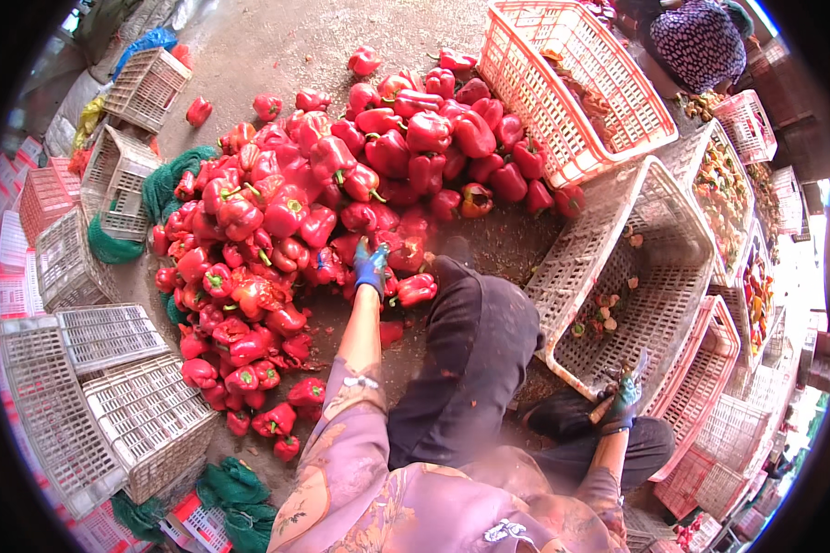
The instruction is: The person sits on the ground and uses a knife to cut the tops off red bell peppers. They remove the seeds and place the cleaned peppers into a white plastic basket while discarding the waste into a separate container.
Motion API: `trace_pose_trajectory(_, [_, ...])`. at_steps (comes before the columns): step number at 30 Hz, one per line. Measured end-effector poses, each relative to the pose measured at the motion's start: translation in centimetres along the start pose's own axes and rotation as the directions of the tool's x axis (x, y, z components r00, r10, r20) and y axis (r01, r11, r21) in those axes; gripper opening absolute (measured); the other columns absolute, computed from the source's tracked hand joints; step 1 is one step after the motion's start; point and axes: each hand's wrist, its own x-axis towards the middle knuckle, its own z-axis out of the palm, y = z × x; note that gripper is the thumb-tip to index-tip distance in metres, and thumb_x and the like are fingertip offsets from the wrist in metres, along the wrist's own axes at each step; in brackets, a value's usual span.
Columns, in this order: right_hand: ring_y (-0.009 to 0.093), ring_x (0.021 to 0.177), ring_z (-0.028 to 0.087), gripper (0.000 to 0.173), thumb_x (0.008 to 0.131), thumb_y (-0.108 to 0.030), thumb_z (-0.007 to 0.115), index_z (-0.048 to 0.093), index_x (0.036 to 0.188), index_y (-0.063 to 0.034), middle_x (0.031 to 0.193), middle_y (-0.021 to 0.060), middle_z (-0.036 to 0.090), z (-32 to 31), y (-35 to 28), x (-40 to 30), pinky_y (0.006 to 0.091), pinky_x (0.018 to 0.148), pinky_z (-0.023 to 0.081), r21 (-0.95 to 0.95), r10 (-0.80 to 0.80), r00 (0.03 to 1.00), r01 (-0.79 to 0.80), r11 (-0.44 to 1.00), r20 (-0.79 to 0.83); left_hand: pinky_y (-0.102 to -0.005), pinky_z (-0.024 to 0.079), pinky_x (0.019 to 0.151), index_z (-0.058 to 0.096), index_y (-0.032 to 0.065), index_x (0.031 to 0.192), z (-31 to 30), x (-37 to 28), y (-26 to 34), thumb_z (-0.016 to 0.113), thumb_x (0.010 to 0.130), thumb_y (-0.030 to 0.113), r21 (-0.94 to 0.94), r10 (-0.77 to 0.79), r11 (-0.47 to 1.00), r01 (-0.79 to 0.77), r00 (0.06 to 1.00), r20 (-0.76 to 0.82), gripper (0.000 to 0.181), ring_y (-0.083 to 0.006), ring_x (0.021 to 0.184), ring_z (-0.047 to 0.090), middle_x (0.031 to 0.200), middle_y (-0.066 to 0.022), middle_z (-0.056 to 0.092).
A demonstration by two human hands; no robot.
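Note:
My left hand, in a blue-stained glove, reaches down to the near edge of a large heap of red bell peppers. Its fingertips are among the peppers; whether they grip one cannot be made out. A single pepper lies just right of that hand, by my knee. On my right side, my right hand, also gloved, is closed around a knife with its blade pointing up. That hand is at the near rim of a tilted plastic crate, which holds a few pepper cores.
A red-and-white crate leans at the heap's far right. Behind it stands a crate of pepper scraps. Stacked crates and green net sacks line the left. Another person bends at the upper right.

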Motion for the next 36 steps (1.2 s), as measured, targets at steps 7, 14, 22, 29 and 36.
trace_pose_trajectory(7, [0.006,0.048,0.041,0.037,0.09,-0.034,0.064,0.059,0.122,-0.0143,0.075,-0.0045,0.054,2.4,-0.5,-0.3,0.0243,0.039,0.035,-0.063,0.047,0.996,-0.051,0.997,-0.071,-0.0446,0.052,0.071,0.052,0.0021,0.118,1.3,3.8,-0.4,0.069,0.081,0.013,0.742,0.444,0.63,-0.229,0.89,-0.102,0.043,-0.0371,0.082,0.067,0.088,-0.0218,0.068])
trace_pose_trajectory(14, [0.007,0.043,0.04,0.029,0.09,-0.031,0.063,0.061,0.115,-0.0154,0.07,-0.0032,0.052,1.6,1.1,0.6,0.0241,0.036,0.033,-0.056,-0.075,0.995,0.071,0.996,-0.064,-0.0326,0.055,0.046,0.055,0.0058,0.11,0.1,-1.2,2.7,0.059,0.087,0.002,-0.118,0.118,0.987,-0.106,0.988,0.098,0.024,-0.0156,0.06,0.062,0.077,-0.0031,0.06])
trace_pose_trajectory(22, [0.009,0.073,0.055,0.041,0.09,-0.005,0.056,0.052,0.13,-0.0037,0.098,0.0032,0.059,10.2,-5.5,-2.6,0.0184,0.055,0.043,0.055,-0.262,0.874,0.263,0.963,0.409,-0.0361,0.056,0.082,0.063,0.0092,0.094,1.7,-8.0,14.0,0.061,0.08,-0.001,-0.609,0.321,0.791,0.061,0.806,0.497,0.018,-0.0188,0.084,0.066,0.088,-0.0029,0.066])
trace_pose_trajectory(29, [0.02,0.133,0.037,0.081,0.079,-0.003,0.069,0.028,0.149,-0.008,0.147,0.0119,0.041,23.7,-14.2,-7.7,0.0332,0.104,0.037,0.308,-0.442,0.491,0.331,0.892,0.751,-0.0345,0.053,0.088,0.067,0.007,0.103,5.1,-18.9,25.8,0.057,0.091,0.01,-0.622,0.508,0.779,-0.073,0.656,0.559,0.016,-0.0177,0.096,0.066,0.101,-0.0058,0.07])
trace_pose_trajectory(36, [0.014,0.098,0.06,0.063,0.079,-0.004,0.073,0.045,0.136,-0.0051,0.115,0.0073,0.063,25.6,-16.4,-10.1,0.0292,0.079,0.053,0.455,-0.505,0.458,0.223,0.862,0.732,-0.0355,0.053,0.088,0.064,0.0064,0.106,12.3,-27.1,26.2,0.056,0.093,0.014,-0.489,0.372,0.864,0.115,0.508,0.777,0.017,-0.0189,0.098,0.064,0.104,-0.0074,0.068])
